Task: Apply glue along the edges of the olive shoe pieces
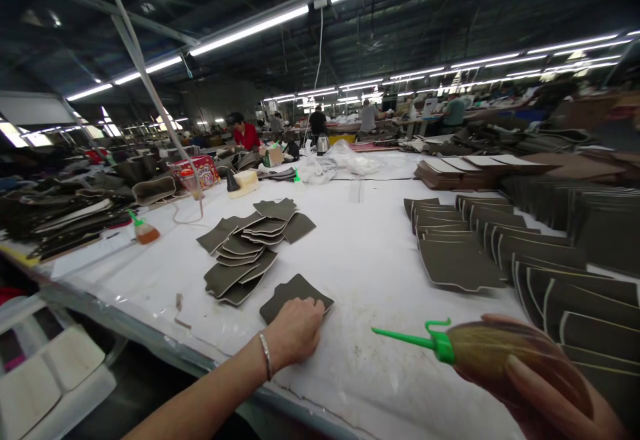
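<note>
My left hand (295, 330) rests on the white table (370, 267), its curled fingers pressing the near edge of a dark grey cut piece (295, 293). My right hand (540, 387) is wrapped round a squeeze bottle of amber glue (495, 357) held sideways, with its green nozzle (405, 339) pointing left above the table. A loose heap of the same dark pieces (250, 243) lies just beyond the left hand. Overlapping rows of dark pieces (500, 247) are spread to the right.
A second small glue bottle (143, 230) stands at the left. Stacks of brown sheets (470, 170) and dark material (70, 217) line the table's far and left sides. A slanted metal pole (150, 87) rises from the table. Other people (245, 133) work at tables behind.
</note>
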The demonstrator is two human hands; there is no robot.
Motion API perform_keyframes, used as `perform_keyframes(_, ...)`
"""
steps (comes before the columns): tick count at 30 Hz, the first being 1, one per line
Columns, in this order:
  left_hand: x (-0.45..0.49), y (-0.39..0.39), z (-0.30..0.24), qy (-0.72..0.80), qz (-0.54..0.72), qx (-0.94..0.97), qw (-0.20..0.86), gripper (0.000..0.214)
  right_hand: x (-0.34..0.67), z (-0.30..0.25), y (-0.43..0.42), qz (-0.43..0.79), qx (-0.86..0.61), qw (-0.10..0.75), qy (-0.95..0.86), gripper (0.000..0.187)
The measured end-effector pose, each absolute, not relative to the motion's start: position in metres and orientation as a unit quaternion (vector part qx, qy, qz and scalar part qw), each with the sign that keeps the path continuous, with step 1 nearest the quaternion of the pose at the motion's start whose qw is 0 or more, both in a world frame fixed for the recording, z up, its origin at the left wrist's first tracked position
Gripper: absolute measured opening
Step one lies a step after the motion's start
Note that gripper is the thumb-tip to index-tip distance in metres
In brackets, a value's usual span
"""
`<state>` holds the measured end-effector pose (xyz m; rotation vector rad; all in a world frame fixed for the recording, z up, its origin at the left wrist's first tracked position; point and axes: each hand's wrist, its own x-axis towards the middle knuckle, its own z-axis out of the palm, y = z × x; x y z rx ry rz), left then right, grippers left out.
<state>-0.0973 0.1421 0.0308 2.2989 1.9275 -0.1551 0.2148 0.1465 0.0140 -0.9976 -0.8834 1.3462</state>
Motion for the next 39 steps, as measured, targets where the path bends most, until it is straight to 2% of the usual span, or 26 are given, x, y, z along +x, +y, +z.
perform_keyframes(4, -0.101, 0.145, 0.025, 0.642, -0.022, 0.762, 0.078, 0.028, 0.204, 0.022, 0.151, 0.571, -0.437, 0.564, -0.405, 0.076)
perform_keyframes(8, -0.095, 0.144, 0.022, 0.619, 0.075, 0.770, 0.130, 0.035, 0.199, 0.022, 0.155, 0.520, -0.445, 0.510, -0.522, 0.080)
perform_keyframes(12, -0.087, 0.145, 0.020, 0.606, 0.147, 0.760, 0.183, 0.046, 0.181, 0.027, 0.154, 0.377, -0.472, 0.479, -0.637, 0.066)
perform_keyframes(21, -0.095, 0.152, 0.013, 0.581, 0.215, 0.744, 0.251, 0.048, 0.148, 0.023, 0.175, 0.207, -0.418, 0.425, -0.776, 0.050)
perform_keyframes(28, -0.098, 0.155, 0.012, 0.596, 0.174, 0.738, 0.265, 0.050, 0.137, 0.026, 0.183, 0.143, -0.382, 0.396, -0.822, 0.041)
perform_keyframes(34, -0.094, 0.152, 0.012, 0.611, 0.142, 0.741, 0.240, 0.043, 0.134, 0.030, 0.177, 0.136, -0.360, 0.377, -0.843, 0.033)
perform_keyframes(39, -0.092, 0.151, 0.013, 0.616, 0.129, 0.744, 0.224, 0.038, 0.135, 0.026, 0.178, 0.130, -0.379, 0.391, -0.829, 0.038)
